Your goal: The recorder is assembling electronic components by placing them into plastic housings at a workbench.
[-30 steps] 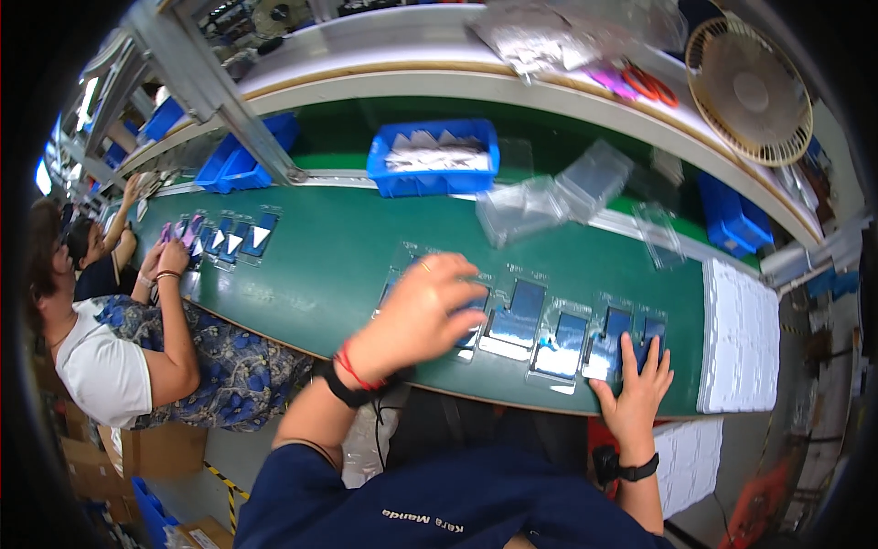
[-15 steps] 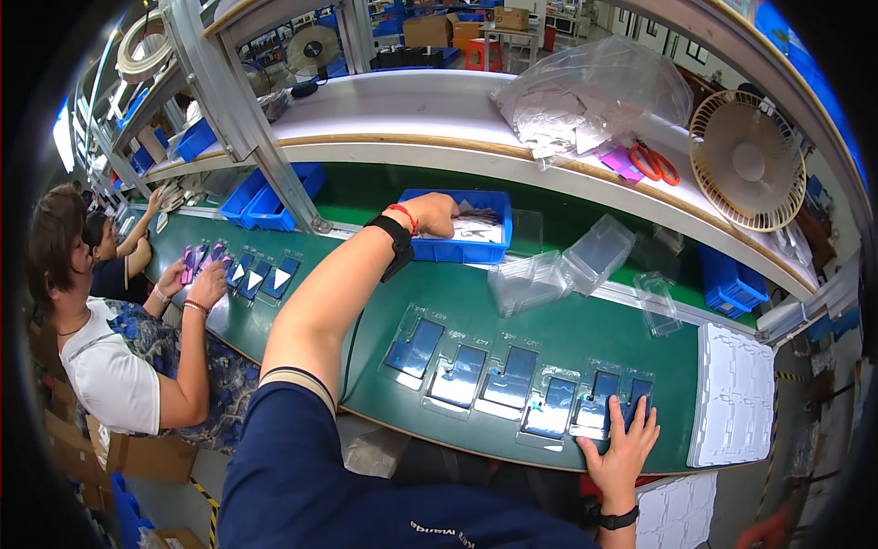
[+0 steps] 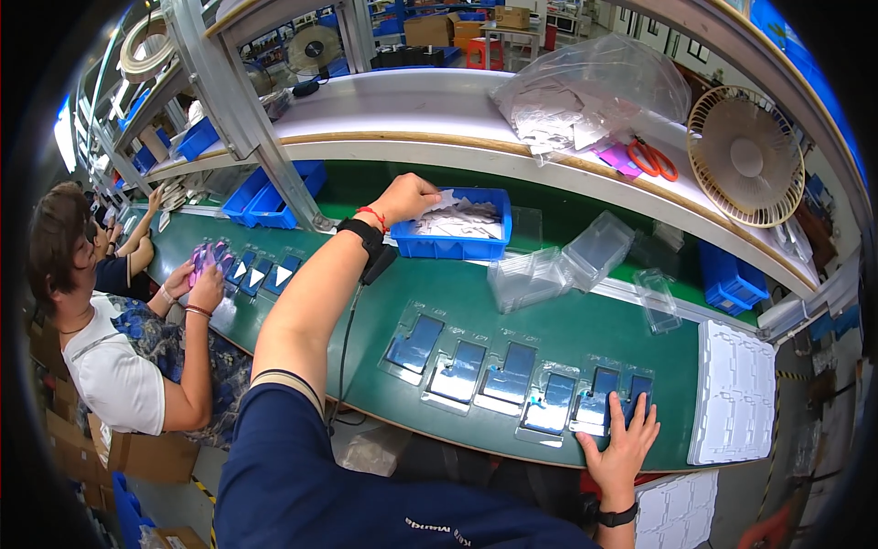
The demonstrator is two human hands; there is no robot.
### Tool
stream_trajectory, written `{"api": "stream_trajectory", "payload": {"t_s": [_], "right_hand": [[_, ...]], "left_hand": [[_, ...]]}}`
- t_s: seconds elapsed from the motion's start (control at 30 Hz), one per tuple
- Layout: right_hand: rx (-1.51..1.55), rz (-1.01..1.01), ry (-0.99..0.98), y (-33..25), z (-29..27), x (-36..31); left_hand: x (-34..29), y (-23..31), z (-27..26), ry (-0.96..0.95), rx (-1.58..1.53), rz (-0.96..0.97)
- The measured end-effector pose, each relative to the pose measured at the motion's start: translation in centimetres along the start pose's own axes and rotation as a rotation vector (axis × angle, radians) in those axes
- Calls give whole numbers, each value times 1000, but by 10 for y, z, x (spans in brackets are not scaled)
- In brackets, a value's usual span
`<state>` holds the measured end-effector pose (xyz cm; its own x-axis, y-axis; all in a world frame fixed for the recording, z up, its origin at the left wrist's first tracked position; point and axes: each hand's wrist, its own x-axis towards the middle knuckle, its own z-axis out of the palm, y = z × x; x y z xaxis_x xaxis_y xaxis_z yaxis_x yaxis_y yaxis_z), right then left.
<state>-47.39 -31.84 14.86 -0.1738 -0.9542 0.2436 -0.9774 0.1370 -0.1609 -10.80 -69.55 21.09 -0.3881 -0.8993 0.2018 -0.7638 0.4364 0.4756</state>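
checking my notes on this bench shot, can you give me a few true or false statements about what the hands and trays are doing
1. The left hand reaches into the blue bin of small white pieces. True.
2. The right hand is raised off the belt. False: it lies flat on the rightmost clear tray.
3. A row of clear trays holding dark blue panels lies on the green belt. True.
4. The orange-handled scissors lie on the belt. False: they are on the white shelf.
5. The round fan stands at the left. False: it is at the right.
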Motion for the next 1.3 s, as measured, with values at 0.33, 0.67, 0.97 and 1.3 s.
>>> {"api": "stream_trajectory", "payload": {"t_s": [0.33, 0.67, 0.97, 1.3], "right_hand": [[4, 2, -13, -3, 0, 0], [-24, -17, 26, 4, -5, -1], [6, -38, 72, 5, 0, -3], [18, -54, 32, 2, 4, 6]], "left_hand": [[-11, 5, -2, 215, -1076, -559], [-28, 10, 5, 104, -1018, -453], [-10, -10, 19, 166, -636, -365], [-5, -38, 16, 260, 150, -234]]}}
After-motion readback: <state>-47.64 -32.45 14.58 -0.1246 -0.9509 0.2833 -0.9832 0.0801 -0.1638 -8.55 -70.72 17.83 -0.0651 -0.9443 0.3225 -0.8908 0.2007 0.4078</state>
